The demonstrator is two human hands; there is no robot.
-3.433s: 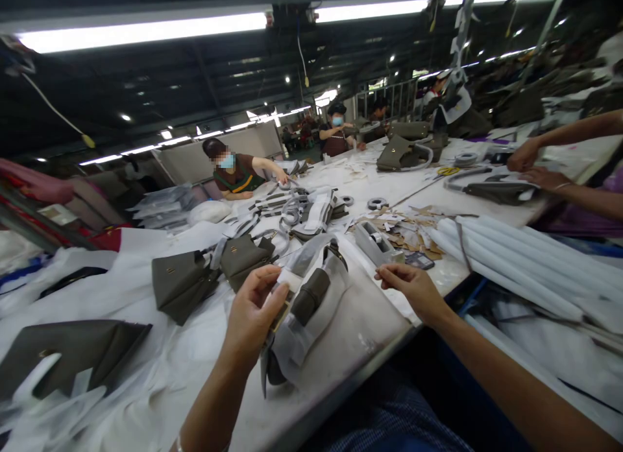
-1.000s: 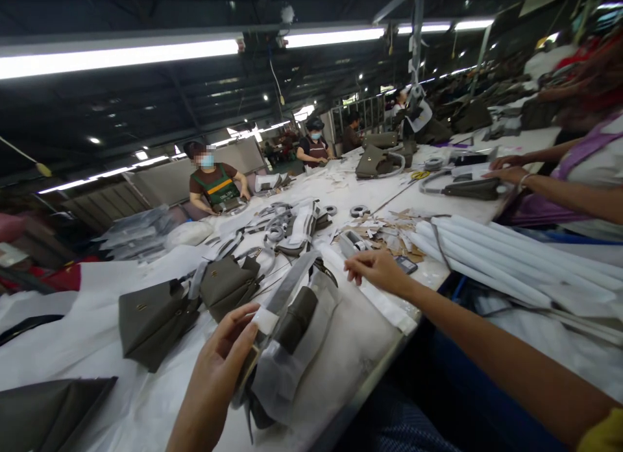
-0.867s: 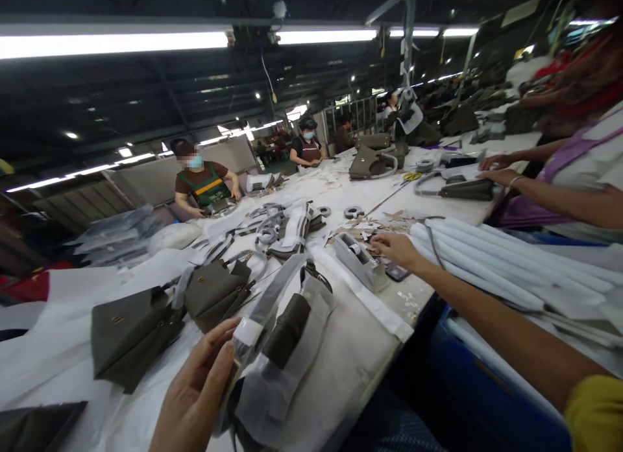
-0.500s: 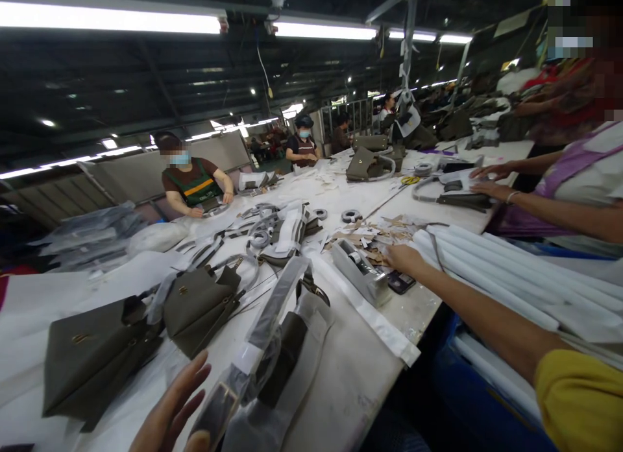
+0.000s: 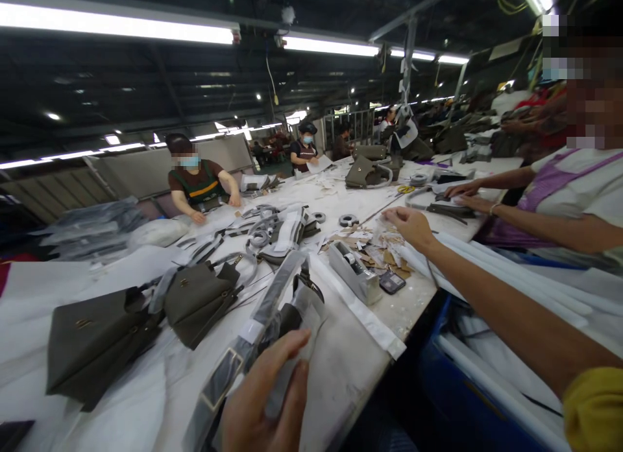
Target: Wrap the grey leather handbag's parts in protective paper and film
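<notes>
My left hand is open, fingers apart, in front of a dark handbag partly wrapped in translucent sheet. Beside it, the bag's strap lies in clear plastic, with a metal buckle nearer me. My right hand is raised over the paper scraps, thumb and fingers pinched together. From its fingertips hangs a small translucent piece that looks like clear tape. A grey tape dispenser stands below and left of that hand, a dark phone-like item next to it.
Two olive handbags lie at the left on the white table. Wrapped straps and grey rolls are spread beyond. Brown scraps heap mid-table. White rolls and a blue bin stand at right. Co-workers work around the table.
My right hand has lifted away from beside the tape dispenser, a translucent piece now at its fingertips. My left hand has moved right and up, in front of the wrapped handbag.
</notes>
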